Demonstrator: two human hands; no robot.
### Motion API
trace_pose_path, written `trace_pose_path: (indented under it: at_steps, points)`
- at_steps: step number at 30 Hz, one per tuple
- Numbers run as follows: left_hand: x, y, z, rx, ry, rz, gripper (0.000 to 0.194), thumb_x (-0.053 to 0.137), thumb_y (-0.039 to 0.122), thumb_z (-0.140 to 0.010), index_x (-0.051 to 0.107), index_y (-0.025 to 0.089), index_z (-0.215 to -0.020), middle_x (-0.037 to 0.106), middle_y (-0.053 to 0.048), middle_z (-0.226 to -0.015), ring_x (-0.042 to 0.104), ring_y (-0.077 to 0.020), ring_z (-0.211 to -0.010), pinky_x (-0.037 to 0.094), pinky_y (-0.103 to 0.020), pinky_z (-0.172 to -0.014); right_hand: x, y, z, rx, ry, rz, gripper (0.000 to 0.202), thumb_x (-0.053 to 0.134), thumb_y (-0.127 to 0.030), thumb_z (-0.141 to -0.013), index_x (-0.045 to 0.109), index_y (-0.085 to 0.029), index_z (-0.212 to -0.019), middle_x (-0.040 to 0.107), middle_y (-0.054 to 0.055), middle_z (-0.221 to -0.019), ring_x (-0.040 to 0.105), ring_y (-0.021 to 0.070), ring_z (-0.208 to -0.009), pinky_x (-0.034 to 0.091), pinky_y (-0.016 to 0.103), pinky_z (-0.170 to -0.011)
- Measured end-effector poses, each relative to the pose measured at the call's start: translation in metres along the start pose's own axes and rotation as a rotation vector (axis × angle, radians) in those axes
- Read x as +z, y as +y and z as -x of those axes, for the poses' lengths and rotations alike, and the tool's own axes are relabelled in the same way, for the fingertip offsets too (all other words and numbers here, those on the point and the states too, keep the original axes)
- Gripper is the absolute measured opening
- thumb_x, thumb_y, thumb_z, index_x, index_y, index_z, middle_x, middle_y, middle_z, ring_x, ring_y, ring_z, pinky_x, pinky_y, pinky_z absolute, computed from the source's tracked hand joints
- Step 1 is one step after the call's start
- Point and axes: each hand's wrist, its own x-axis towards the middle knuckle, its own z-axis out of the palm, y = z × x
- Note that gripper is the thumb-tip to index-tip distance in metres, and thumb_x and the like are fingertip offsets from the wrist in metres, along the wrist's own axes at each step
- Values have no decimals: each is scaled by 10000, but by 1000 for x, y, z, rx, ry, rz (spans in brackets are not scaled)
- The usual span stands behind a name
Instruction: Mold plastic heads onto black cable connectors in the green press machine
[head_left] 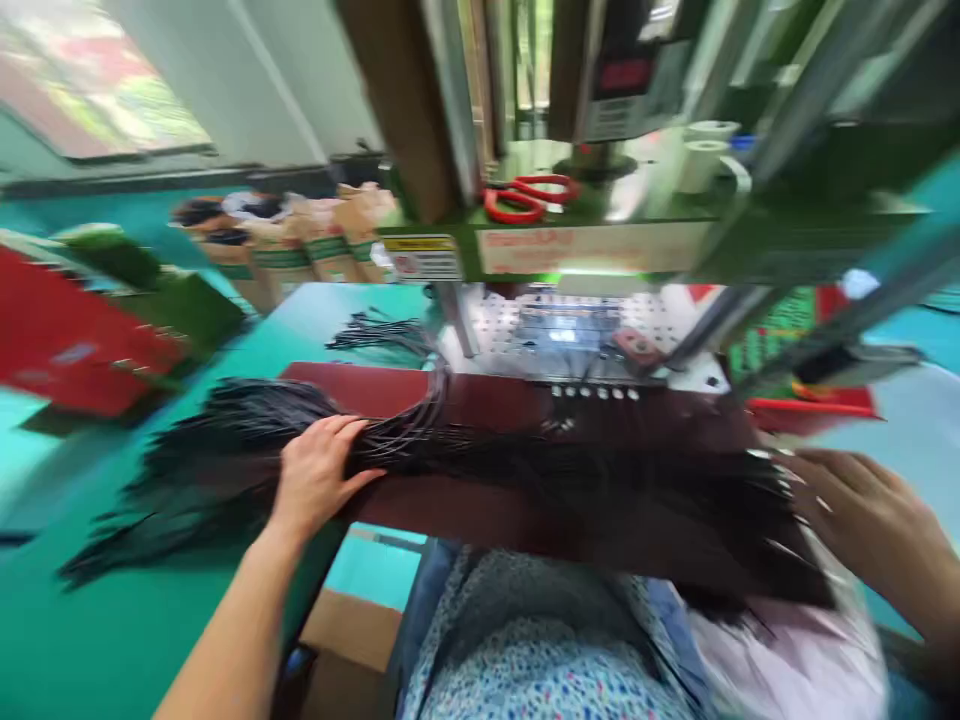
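Your left hand [319, 475] is on the wires [480, 450], thumb on the near side and fingers on the far side, grasping the dark bundle toward its left part. Your right hand [862, 510] is at the bundle's right end, with the fingers pointing left toward the tips; it is blurred, and you cannot tell from this view whether it grips them or only rests against them. The wires lie lengthwise across the dark red board [450, 510] in front of you, their left ends fanned out over the green counter [60, 640]. A smaller bunch of cords [379, 333] lies on the counter beyond the board. Behind the board's middle is a white perforated plate [487, 325], under the shelf [825, 230] that bears red-handled scissors [529, 195] and, to their right, a white roll [701, 165]. To your right, past the plate, is a red bin [817, 405]. At the far left, a red box [67, 330] is on your side of a row of paper bags [277, 245]. Your patterned apron [525, 670] shows below the board, with a pale pink cloth [795, 660] to its right.
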Motion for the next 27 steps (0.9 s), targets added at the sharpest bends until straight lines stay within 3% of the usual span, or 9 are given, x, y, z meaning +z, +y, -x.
trace_pose_path:
  at_steps: [3,6,8,12,18,23,27]
  points:
    - [7,-3,0,-22,65,52,679,534,491,-755,240,383,-1358,412,25,-1356,423,-293,-1185,350,-496,-958,-23,-9,12,93,-48,-69,149,441,-193,-865,577,-175,-925,605,116,-903,570,209,-833,454,330,-752]
    - [3,2,1,-60,40,91,728,520,470,-768,59,558,-1325,168,241,-1428,356,-276,-1254,333,-518,-1001,-28,-22,18,90,-252,-229,164,417,-184,-882,579,-185,-905,606,68,-862,579,173,-776,462,293,-698]
    - [-2,8,1,-71,20,112,733,512,464,-769,20,599,-1295,70,331,-1390,327,-278,-1275,321,-525,-1023,-27,-29,24,86,-345,-272,172,416,-218,-889,587,-194,-880,598,57,-841,578,174,-754,461,294,-668]
    - [-6,16,0,-96,30,157,698,494,474,-765,44,616,-1280,72,390,-1345,322,-276,-1279,302,-508,-1055,-23,-32,27,77,-400,-293,218,381,-233,-912,596,-200,-901,588,64,-883,570,177,-780,455,305,-695]
    - [0,11,1,-63,51,121,691,473,494,-766,53,580,-1308,97,312,-1402,331,-315,-1269,324,-547,-1015,-15,-39,5,-57,-468,-117,204,395,-199,-902,570,-186,-798,552,48,-764,532,185,-711,411,313,-662]
    - [4,3,2,-37,67,14,675,498,487,-775,161,464,-1359,392,73,-1367,445,-307,-1177,401,-510,-925,-11,-37,-3,-157,-498,8,168,414,-146,-859,498,-192,-721,513,34,-719,496,184,-661,360,318,-624]
    - [6,1,-1,-14,48,-66,588,513,484,-775,330,315,-1308,509,-46,-1243,461,-297,-1138,390,-462,-904,-4,-20,8,-230,-433,9,167,413,-149,-845,485,-210,-707,511,39,-712,491,194,-650,360,342,-632]
